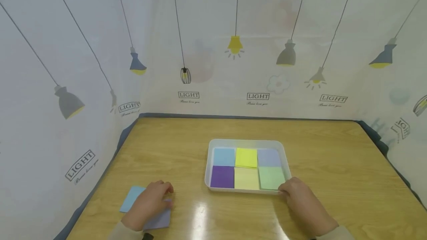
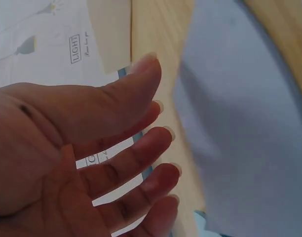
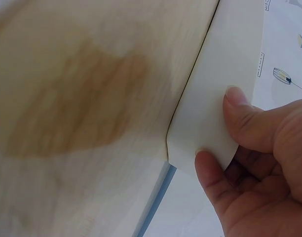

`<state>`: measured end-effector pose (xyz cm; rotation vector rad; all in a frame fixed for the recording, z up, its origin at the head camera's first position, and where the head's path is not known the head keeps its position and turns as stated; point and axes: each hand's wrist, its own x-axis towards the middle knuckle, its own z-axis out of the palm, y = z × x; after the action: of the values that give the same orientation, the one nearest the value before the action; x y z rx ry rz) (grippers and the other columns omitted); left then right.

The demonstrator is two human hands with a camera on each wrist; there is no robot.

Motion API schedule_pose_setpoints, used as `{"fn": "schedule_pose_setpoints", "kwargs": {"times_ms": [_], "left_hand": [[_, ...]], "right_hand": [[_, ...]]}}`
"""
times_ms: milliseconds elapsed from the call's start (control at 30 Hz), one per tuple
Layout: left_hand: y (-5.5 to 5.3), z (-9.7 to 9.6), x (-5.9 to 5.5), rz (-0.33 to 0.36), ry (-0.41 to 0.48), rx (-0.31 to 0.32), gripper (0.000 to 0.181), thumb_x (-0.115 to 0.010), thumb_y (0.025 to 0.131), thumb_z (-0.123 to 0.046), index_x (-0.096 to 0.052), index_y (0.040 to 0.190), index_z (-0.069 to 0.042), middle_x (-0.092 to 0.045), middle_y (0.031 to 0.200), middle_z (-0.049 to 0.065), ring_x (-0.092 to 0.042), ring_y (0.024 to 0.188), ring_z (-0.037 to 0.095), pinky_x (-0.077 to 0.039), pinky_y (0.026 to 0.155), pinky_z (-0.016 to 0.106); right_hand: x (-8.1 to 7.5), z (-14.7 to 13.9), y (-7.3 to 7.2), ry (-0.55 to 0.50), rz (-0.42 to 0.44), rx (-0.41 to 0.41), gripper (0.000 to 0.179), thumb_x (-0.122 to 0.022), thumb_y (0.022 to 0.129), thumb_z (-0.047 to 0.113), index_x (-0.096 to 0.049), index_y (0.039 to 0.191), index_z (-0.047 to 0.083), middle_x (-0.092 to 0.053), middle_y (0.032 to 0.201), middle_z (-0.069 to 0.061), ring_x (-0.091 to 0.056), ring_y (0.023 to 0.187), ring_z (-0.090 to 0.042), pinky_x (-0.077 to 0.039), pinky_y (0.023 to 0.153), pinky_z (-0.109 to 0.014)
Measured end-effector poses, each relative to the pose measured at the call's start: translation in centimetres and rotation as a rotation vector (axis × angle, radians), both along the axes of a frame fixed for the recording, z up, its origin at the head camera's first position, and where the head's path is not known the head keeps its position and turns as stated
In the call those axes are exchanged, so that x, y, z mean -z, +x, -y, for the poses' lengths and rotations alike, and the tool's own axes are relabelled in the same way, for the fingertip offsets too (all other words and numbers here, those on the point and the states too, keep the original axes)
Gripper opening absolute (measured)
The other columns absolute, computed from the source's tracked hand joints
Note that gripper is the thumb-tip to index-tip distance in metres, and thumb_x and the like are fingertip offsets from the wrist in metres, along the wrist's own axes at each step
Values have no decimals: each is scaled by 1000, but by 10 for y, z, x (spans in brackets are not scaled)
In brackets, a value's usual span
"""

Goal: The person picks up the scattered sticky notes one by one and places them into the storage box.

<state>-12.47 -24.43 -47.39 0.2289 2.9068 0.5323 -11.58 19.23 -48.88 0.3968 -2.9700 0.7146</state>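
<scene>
My left hand is over a lavender square of paper that looks like a sticky note pad, on the table at the front left. In the left wrist view its fingers are loosely bent and hold nothing, with the lavender sheet standing apart from the fingertips. A light blue square lies partly behind that hand. My right hand holds the front right corner of a white tray; in the right wrist view the thumb and a finger are on its wall.
Inside the tray, two rows of coloured squares lie side by side: blue, yellow and lavender behind, purple, cream and green in front. The wooden table meets a wall covering printed with lamps.
</scene>
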Motion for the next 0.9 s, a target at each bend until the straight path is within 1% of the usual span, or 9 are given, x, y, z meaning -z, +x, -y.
{"fn": "schedule_pose_setpoints", "kwargs": {"times_ms": [133,233,333,500,633,800,900], "left_hand": [[3,6,3,28,-1,-32,34,-88,74,-19,-68,101,-15,-64,100,1,-59,101,27,-54,88,50],[4,9,5,26,-9,-47,36,-88,72,-19,-68,101,-14,-64,102,2,-59,103,30,-54,87,52],[4,11,7,32,-3,-58,34,-89,72,-19,-67,98,-14,-62,100,2,-58,99,27,-54,85,49],[2,13,11,59,38,-70,29,-87,73,-17,-64,90,-14,-59,94,1,-53,91,22,-52,78,43],[2,15,13,57,39,-69,29,-87,73,-17,-64,90,-14,-58,92,1,-53,91,22,-52,77,42],[4,14,13,38,24,-67,30,-87,72,-18,-63,91,-14,-60,92,0,-55,91,21,-53,78,42],[4,12,10,35,13,-63,31,-87,73,-18,-62,92,-14,-62,92,0,-59,90,20,-54,77,42]], "right_hand": [[1,0,0,-2,-6,6,12,-70,91,6,-76,85,15,-66,85,3,-58,85,-9,-57,77,-34],[0,0,0,-6,-17,9,11,-71,91,6,-76,86,14,-66,85,2,-58,85,-10,-57,78,-35],[-1,1,0,-9,-18,14,10,-71,91,6,-76,86,13,-67,86,1,-59,86,-11,-57,79,-36],[-1,2,1,-8,-28,4,9,-73,89,6,-76,85,13,-67,86,1,-60,86,-11,-58,78,-36],[-1,2,1,-4,-35,-1,8,-73,89,7,-76,85,13,-67,85,2,-59,85,-10,-57,77,-35],[-2,2,1,-6,-29,-4,8,-73,89,6,-76,85,13,-67,84,1,-59,85,-11,-57,77,-35],[-2,2,1,-8,-15,1,9,-72,90,6,-76,86,13,-67,85,1,-60,86,-11,-58,78,-36]]}}
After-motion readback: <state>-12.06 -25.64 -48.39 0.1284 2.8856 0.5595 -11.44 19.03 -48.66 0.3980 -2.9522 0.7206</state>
